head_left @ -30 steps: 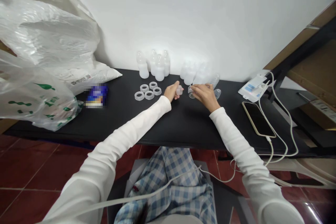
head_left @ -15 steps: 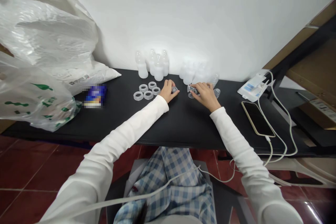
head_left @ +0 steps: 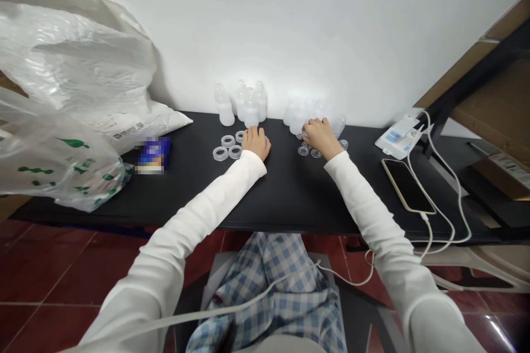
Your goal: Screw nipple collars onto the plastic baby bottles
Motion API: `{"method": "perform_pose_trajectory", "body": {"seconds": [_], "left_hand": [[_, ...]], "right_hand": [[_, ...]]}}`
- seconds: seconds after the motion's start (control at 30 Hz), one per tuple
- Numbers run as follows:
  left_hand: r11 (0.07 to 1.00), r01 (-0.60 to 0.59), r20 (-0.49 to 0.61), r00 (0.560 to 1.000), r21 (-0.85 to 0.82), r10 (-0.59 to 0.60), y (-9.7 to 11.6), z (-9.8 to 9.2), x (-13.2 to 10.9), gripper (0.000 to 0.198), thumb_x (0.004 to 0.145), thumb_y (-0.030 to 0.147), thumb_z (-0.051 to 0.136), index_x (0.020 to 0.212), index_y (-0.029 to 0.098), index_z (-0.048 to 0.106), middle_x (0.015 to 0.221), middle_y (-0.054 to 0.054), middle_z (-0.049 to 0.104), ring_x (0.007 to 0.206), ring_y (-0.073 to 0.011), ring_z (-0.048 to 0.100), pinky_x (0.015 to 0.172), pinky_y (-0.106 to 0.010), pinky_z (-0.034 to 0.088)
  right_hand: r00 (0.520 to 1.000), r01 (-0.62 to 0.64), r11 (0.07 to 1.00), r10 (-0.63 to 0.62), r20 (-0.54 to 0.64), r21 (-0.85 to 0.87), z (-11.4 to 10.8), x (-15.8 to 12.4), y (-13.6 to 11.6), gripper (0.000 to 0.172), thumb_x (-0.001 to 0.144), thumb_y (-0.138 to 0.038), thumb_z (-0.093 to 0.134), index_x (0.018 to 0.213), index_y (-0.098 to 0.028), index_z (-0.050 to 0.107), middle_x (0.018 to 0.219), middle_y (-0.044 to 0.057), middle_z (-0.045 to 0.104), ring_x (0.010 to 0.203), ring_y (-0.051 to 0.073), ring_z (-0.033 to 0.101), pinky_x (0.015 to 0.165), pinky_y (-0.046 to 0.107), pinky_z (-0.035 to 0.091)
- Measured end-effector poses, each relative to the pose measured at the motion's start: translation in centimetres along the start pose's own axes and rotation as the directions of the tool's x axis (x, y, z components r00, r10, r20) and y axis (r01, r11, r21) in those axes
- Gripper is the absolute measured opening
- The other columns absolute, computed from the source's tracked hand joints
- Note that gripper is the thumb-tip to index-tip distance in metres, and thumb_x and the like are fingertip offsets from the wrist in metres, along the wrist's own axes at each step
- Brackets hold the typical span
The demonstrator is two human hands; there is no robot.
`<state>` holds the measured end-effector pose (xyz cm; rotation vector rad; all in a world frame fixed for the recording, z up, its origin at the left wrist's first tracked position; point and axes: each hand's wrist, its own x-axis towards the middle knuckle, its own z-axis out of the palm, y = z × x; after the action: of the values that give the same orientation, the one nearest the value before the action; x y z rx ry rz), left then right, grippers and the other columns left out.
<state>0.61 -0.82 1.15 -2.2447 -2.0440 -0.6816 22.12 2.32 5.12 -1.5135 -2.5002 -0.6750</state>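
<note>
The left hand (head_left: 255, 142) is laid palm-down at 3 o'clock from the clear plastic rings (head_left: 235, 151), touching the nearest; whether anything is grasped cannot be told. The right hand (head_left: 322, 138) is curled above the small clear discs (head_left: 316, 153), its grip likewise hidden. Translucent plastic bottles (head_left: 250, 107) stand at 12 o'clock on the black table (head_left: 290, 198), with a phone (head_left: 408, 186) at 3 o'clock.

Bright, even lighting; a pale glow falls on the white wall (head_left: 290, 33), washing out the translucent bottles (head_left: 250, 106). Shadows on the desk (head_left: 290, 198) are faint. Glare streaks the red floor tiles (head_left: 499, 333). Wide-angle distortion bends the frame edges; a pixelated patch obscures the packet (head_left: 152, 154).
</note>
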Motion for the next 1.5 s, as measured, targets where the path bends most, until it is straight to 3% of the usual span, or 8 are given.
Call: {"method": "perform_pose_trajectory", "body": {"seconds": [0.23, 0.47, 0.67, 0.8, 1.0, 1.17, 1.33, 1.5], "left_hand": [[0.980, 0.191, 0.006, 0.981, 0.047, -0.192, 0.2, -0.4, -0.2, 0.043, 0.090, 0.017, 0.043, 0.128, 0.003, 0.056, 0.139, -0.029, 0.055, 0.130, -0.0439, 0.052, 0.110, -0.059, 0.035], [0.973, 0.219, 0.028, 0.975, 0.076, -0.222, 0.0, -0.8, -0.2, 0.045, 0.091, 0.018, 0.041, 0.130, 0.000, 0.055, 0.140, -0.030, 0.054, 0.131, -0.0444, 0.052, 0.114, -0.060, 0.032], [0.969, 0.243, -0.010, 0.970, 0.052, -0.243, -0.9, 0.3, 0.0, 0.052, 0.097, 0.029, 0.040, 0.142, 0.005, 0.051, 0.156, -0.029, 0.042, 0.148, -0.0486, 0.034, 0.116, -0.069, 0.026], [0.949, 0.306, -0.004, 0.952, 0.075, -0.307, -1.3, 1.1, 0.2, 0.051, 0.095, 0.022, 0.043, 0.145, 0.011, 0.051, 0.162, -0.026, 0.035, 0.152, -0.0485, 0.028, 0.114, -0.076, 0.022], [0.938, 0.326, 0.030, 0.943, 0.122, -0.331, -1.8, 1.2, 0.4, 0.052, 0.091, 0.016, 0.047, 0.142, 0.009, 0.052, 0.161, -0.027, 0.035, 0.152, -0.0486, 0.027, 0.112, -0.077, 0.026], [0.946, 0.304, -0.009, 0.952, 0.115, -0.305, -2.4, 1.2, 0.2, 0.051, 0.091, 0.017, 0.046, 0.140, 0.010, 0.053, 0.157, -0.025, 0.042, 0.150, -0.0464, 0.031, 0.112, -0.073, 0.030], [0.939, 0.322, -0.003, 0.946, 0.118, -0.324, -2.6, 1.4, 0.4, 0.053, 0.090, 0.018, 0.046, 0.143, 0.009, 0.051, 0.158, -0.024, 0.041, 0.151, -0.0448, 0.030, 0.116, -0.072, 0.028], [0.930, 0.354, 0.016, 0.934, 0.102, -0.357, -2.7, 1.7, 0.8, 0.054, 0.096, 0.018, 0.034, 0.146, 0.008, 0.051, 0.160, -0.024, 0.041, 0.152, -0.0427, 0.031, 0.118, -0.072, 0.027]], "right_hand": [[0.954, -0.112, 0.993, 0.102, 0.281, 0.022, -0.7, 3.1, -1.7, 0.012, 0.084, -0.017, 0.068, 0.087, -0.010, 0.076, 0.093, 0.021, 0.076, 0.095, 0.031, 0.070, 0.090, 0.045, 0.038], [0.933, -0.151, 0.988, 0.135, 0.333, 0.023, -1.0, 3.6, -4.5, 0.018, 0.082, -0.007, 0.061, 0.087, -0.010, 0.078, 0.100, 0.022, 0.076, 0.104, 0.035, 0.069, 0.090, 0.048, 0.039], [0.995, -0.085, 0.987, 0.076, 0.071, 0.133, -3.2, 5.8, -4.9, 0.040, 0.093, -0.024, 0.057, 0.126, -0.004, 0.064, 0.128, 0.028, 0.062, 0.120, 0.039, 0.056, 0.098, 0.052, 0.040], [0.993, 0.084, 0.939, -0.050, -0.108, 0.334, -4.4, 9.1, -6.2, 0.048, 0.103, -0.033, 0.041, 0.149, -0.021, 0.045, 0.145, 0.017, 0.049, 0.123, 0.032, 0.052, 0.095, 0.046, 0.045], [0.991, 0.110, 0.922, -0.130, 0.030, 0.371, -3.7, 10.5, -9.8, 0.048, 0.103, -0.024, 0.039, 0.150, -0.020, 0.044, 0.154, 0.015, 0.045, 0.131, 0.032, 0.048, 0.101, 0.044, 0.046], [0.998, -0.005, 0.933, 0.026, -0.054, 0.359, -3.6, 10.1, -11.1, 0.040, 0.104, -0.025, 0.034, 0.139, -0.013, 0.050, 0.140, 0.019, 0.052, 0.126, 0.033, 0.050, 0.104, 0.048, 0.043], [0.969, -0.125, 0.914, 0.196, -0.150, 0.387, -3.3, 12.2, -12.5, 0.064, 0.102, -0.045, 0.044, 0.155, -0.016, 0.026, 0.148, 0.022, 0.041, 0.133, 0.039, 0.044, 0.103, 0.055, 0.045], [0.973, -0.186, 0.892, 0.226, -0.051, 0.412, -2.0, 14.1, -15.6, 0.069, 0.096, -0.041, 0.058, 0.152, -0.012, 0.031, 0.145, 0.025, 0.046, 0.130, 0.038, 0.048, 0.101, 0.053, 0.048]]}}
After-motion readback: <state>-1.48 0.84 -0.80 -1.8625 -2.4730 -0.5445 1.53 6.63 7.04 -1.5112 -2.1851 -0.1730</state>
